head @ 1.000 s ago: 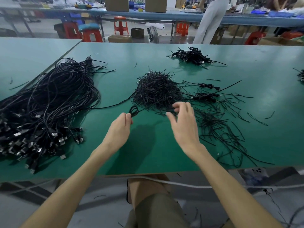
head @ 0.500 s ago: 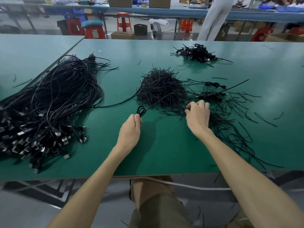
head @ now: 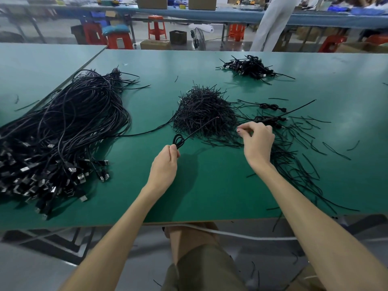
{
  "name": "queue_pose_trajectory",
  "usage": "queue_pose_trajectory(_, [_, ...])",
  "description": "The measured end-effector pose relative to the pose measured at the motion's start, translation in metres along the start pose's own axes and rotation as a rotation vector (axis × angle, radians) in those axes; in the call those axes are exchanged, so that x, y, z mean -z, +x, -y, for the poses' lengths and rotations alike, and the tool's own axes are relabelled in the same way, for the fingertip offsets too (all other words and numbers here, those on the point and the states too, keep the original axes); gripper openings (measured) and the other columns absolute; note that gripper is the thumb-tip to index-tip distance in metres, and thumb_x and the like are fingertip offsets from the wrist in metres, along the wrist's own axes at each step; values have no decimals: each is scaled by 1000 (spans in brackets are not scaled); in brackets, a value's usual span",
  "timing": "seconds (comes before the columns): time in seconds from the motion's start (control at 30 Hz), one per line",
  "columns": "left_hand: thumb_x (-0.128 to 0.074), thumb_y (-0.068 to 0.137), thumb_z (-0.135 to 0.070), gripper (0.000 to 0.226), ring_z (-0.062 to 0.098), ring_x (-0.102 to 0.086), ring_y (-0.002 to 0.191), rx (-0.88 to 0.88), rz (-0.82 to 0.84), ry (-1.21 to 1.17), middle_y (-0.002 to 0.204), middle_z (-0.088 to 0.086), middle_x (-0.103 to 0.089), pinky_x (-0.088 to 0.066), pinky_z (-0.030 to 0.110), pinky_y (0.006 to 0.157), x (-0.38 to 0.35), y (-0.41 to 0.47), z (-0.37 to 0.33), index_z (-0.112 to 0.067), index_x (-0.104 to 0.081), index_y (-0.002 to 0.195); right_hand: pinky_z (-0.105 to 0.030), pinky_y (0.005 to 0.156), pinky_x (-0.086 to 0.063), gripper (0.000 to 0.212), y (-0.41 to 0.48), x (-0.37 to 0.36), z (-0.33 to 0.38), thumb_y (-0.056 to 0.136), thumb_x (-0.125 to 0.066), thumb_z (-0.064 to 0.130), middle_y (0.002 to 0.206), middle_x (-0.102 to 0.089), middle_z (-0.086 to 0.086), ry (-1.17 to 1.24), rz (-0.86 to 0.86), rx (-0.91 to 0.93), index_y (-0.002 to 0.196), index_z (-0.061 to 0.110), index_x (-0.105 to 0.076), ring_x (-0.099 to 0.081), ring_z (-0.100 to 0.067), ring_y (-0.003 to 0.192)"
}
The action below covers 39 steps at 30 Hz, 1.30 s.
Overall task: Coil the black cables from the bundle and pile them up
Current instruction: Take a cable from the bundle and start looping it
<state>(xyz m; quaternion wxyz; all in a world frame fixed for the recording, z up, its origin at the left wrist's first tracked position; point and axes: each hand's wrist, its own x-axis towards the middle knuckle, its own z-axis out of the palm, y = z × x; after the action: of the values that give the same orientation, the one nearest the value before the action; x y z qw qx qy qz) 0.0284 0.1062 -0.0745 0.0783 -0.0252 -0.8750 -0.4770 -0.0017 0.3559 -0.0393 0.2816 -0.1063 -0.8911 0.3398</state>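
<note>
Green table [head: 210,196], mid-front: left hand [head: 165,164] pinches a small coil [head: 178,140] just above the bare top; right hand [head: 257,141] pinches what looks like one tie [head: 238,131] beside the tie heap [head: 204,111]. Risk: the coil may spring open if the pinch slackens, or its free end may snag the heap; bundle [head: 63,131] well left, finished pile [head: 249,67] far back, bare top between hands and front edge.

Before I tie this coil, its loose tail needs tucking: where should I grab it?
Pinch the tail near its free tip, from the right: it juts straight from the coil held by the left hand, nearest the right hand, which pinches a tie.
</note>
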Motion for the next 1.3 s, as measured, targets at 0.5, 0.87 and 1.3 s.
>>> queue_pose_trajectory(0.5, [-25,110,-40,40,18,-52,71,20,10,109,74,-5,-54,-35,38,66,-1,-2,-1,-27,-44,77,-26,55,-48,15,-56,-7,59,91,-77,28,68,-73,-2,614,458,-115,85,16,-72,-56,-13,50])
queue_pose_trajectory(0.87, [-32,111,-35,41,21,-53,76,-76,106,-34,77,-4,-57,-46,51,82,7,-9,-8,-12,-52,85,-19,41,-34,30,-86,-41,75,89,-79,29,60,-64,2,849,607,-471,86,1,-69,-41,-8,43])
queue_pose_trajectory(1.3, [-34,111,-39,46,8,-39,61,-124,183,-133,61,-18,-48,-34,35,65,12,-9,-10,-21,-48,71,-18,36,-25,48,-76,-32,68,79,-82,42,57,-51,3,923,811,-520,96,-1,-69,-33,-7,42])
